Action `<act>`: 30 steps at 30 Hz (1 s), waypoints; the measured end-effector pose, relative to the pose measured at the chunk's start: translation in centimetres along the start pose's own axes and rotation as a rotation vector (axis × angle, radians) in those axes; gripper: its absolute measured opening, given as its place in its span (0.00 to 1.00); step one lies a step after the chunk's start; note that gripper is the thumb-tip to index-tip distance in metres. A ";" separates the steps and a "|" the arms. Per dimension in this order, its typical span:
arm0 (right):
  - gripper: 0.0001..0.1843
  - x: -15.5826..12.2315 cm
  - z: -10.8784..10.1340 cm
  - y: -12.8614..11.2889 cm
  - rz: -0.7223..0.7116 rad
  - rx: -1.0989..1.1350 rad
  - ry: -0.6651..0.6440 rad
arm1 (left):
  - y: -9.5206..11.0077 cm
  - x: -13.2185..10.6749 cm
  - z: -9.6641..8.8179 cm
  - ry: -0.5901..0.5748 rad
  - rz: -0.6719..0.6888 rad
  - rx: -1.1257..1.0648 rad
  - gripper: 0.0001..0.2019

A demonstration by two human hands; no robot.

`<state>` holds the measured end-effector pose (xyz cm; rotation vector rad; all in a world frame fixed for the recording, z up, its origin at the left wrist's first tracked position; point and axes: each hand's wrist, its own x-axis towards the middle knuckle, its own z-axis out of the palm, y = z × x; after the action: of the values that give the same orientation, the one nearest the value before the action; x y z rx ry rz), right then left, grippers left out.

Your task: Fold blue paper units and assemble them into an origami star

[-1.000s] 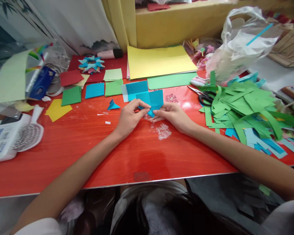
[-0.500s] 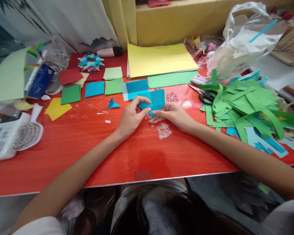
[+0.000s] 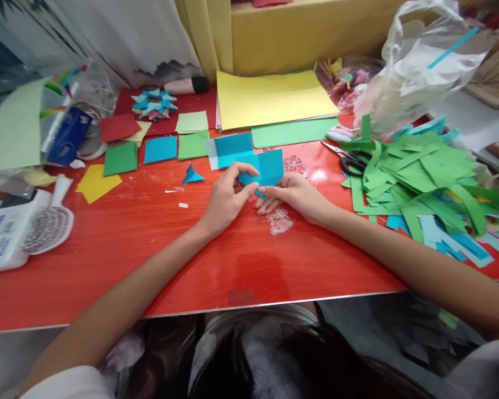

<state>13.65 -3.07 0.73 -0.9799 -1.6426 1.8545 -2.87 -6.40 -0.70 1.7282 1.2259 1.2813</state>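
Note:
Between my two hands is a blue square of paper [image 3: 270, 166] with crease lines across it. My left hand [image 3: 232, 191] pinches its left side between thumb and fingers. At the lower right edge my right hand [image 3: 289, 195] grips it, thumb on top and fingers beneath. The paper's near edge looks bent up in a narrow strip by the thumbs. Just behind lies another blue creased sheet [image 3: 234, 148] with a paler strip at its left. A small folded blue piece [image 3: 192, 174] rests on the table to the left of my left hand.
Stacked coloured squares, such as a blue one [image 3: 161, 150], lie at the left back. Large yellow sheets [image 3: 274, 100] are behind. At right are scissors [image 3: 351, 160] and a heap of green paper strips [image 3: 416, 172]. A hairbrush [image 3: 50, 227] lies at far left on the red table [image 3: 183, 277].
The near edge of the held paper, which hung down as a flap, now looks folded up into a narrower strip. The hands have barely shifted.

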 end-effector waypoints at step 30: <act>0.09 0.0 -0.6 -0.4 0.012 0.022 -0.062 | 0.0 0.0 -0.2 -0.049 -0.046 -0.026 0.06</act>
<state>14.06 -2.62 1.07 -0.9332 -1.6516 1.9253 -3.04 -6.39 -0.61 1.6933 1.2088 1.2159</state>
